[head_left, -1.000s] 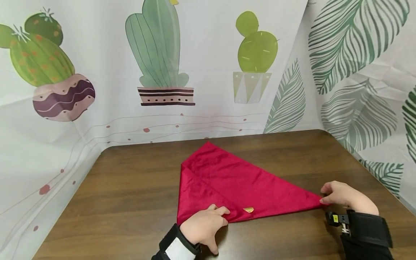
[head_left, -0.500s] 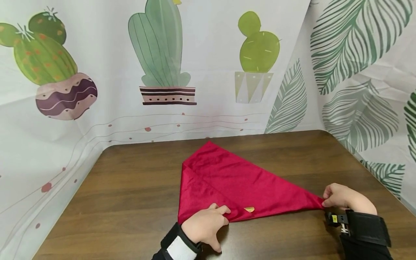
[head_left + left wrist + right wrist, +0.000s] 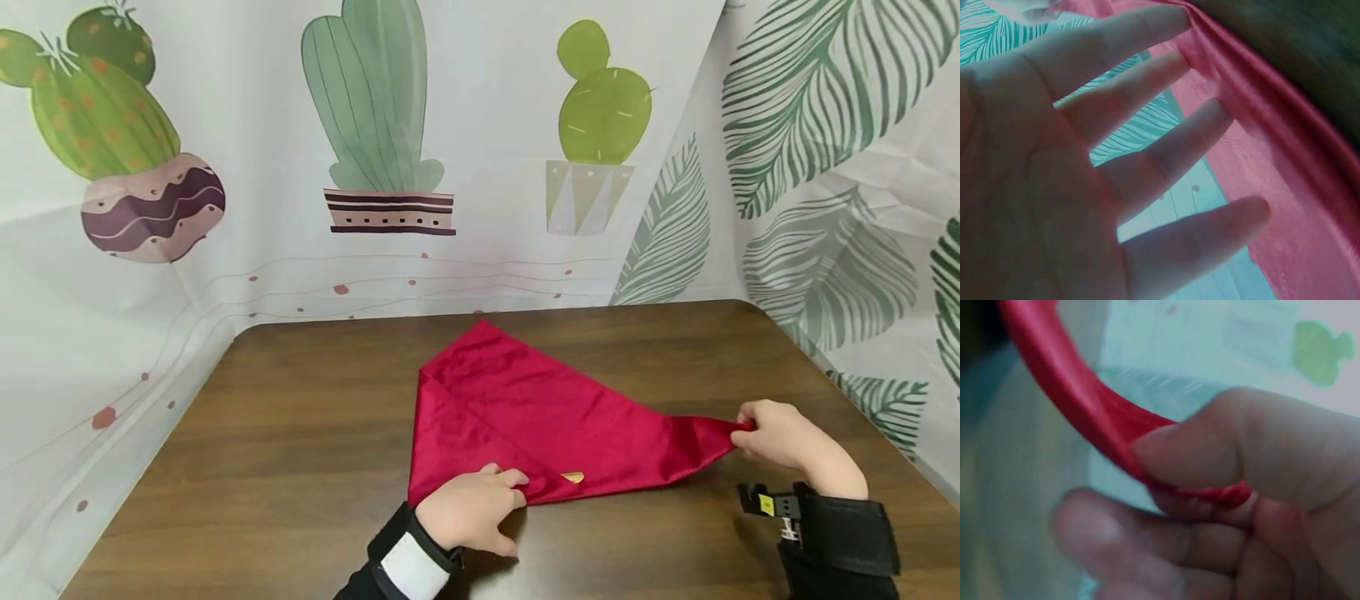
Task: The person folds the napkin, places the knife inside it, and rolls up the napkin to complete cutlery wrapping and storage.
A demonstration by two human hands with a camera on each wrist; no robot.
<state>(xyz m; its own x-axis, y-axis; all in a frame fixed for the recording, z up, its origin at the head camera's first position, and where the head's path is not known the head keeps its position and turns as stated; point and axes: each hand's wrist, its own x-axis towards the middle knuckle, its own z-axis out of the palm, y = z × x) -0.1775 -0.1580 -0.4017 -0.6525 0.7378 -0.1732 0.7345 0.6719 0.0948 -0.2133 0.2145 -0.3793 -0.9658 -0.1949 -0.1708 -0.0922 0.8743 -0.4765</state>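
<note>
A folded red cloth (image 3: 525,417) with a satin sheen lies on the wooden table, with a small gold patch (image 3: 573,477) near its front edge. My right hand (image 3: 783,437) pinches the cloth's right corner between thumb and fingers and holds it raised off the tabletop. In the right wrist view the gripped red corner (image 3: 1072,381) bunches under the thumb. At the cloth's front left edge rests my left hand (image 3: 472,508), fingers spread. The left wrist view shows those fingers (image 3: 1166,150) straight, their tips against the cloth (image 3: 1285,187).
The brown wooden table (image 3: 300,433) has rounded far corners. Behind it hangs a white curtain (image 3: 495,108) printed with cacti and leaves. Each wrist wears a black band, and a small device (image 3: 772,504) sits on the right one.
My right hand has moved up and slightly left, lifting the cloth's right corner off the table. My left hand stays in place at the near edge, its thumb drawn in a little.
</note>
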